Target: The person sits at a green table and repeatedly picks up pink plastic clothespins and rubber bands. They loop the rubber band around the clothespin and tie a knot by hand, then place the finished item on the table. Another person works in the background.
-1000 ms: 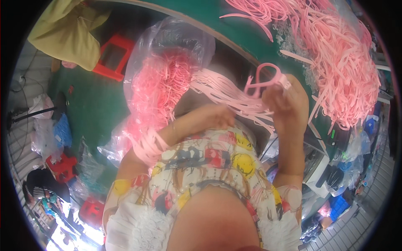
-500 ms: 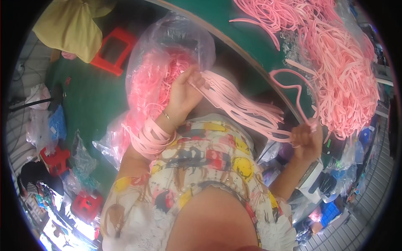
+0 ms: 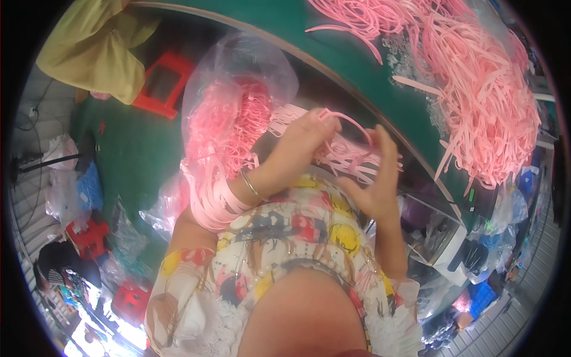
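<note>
My left hand [image 3: 309, 138] is closed, pinching a thin pink strap [image 3: 351, 121] that bows up and over toward the right. Facing it, my right hand [image 3: 379, 172] has thumb and fingers spread apart, its fingertips close to the strap's far curve; any contact there is blurred. Behind both hands hangs a bunch of pale pink straps [image 3: 342, 156], partly covered by the fingers. More pink straps are looped around my left forearm [image 3: 211, 199], below a bracelet [image 3: 250, 183].
A clear plastic bag [image 3: 205, 95] full of pink straps stands left of my hands. On the green table [image 3: 351, 56], beyond its curved edge, lie a large heap of pink straps [image 3: 476, 119] and small clear pieces [image 3: 437, 110]. A red stool [image 3: 160, 83] stands on the floor.
My right hand has come left from the table edge to near my left hand and its fingers have spread. My left hand has moved right, now pinching a curved strap.
</note>
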Available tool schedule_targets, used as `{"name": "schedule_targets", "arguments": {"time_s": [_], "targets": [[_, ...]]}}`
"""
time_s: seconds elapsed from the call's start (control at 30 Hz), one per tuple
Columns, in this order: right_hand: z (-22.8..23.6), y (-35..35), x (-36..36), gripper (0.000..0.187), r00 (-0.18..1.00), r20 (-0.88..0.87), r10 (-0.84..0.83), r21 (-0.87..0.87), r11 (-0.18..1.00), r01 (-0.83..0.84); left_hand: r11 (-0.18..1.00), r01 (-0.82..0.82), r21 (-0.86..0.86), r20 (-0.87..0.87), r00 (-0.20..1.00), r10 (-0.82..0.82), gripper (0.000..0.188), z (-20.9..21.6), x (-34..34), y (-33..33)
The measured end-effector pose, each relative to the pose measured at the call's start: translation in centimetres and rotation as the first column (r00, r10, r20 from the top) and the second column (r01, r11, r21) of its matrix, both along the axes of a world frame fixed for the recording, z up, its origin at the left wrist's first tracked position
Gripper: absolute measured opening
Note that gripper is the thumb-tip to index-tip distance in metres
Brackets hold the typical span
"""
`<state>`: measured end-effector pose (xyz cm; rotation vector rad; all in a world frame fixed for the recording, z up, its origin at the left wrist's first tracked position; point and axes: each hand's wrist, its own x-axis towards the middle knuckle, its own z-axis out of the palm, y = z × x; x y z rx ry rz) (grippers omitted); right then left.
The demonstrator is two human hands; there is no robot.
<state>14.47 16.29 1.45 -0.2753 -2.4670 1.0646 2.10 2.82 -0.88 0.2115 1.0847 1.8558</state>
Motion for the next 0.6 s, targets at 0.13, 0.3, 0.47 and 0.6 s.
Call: {"name": "schedule_targets", "arguments": {"time_s": [0.13,0.3,0.47,0.6], "targets": [[-1.4,0.2,-0.6,0.062,0.998,-0.048,-0.032,-0.046,0.999,0.030,0.999,0.038,-0.030,-0.188,0.981,-0.043,0.035,1.0,1.0,0.5],[-1.8,0.6,0.3,0.055,0.989,-0.146,-0.006,-0.429,0.901,-0.058,0.996,0.032,0.081,-0.200,0.980,-0.015,0.044,-0.3,0.8,0.2],[-1.4,0.3,0.1,0.058,0.991,-0.123,0.043,-0.435,0.896,-0.093,0.995,0.080,0.055,-0.315,0.947,-0.059,0.068,0.4,1.2,0.6],[-1.7,0.2,-0.2,0.058,0.990,-0.136,0.031,-0.421,0.903,-0.086,0.983,0.050,0.175,-0.323,0.946,0.010,0.059,0.6,1.2,0.6]]}}
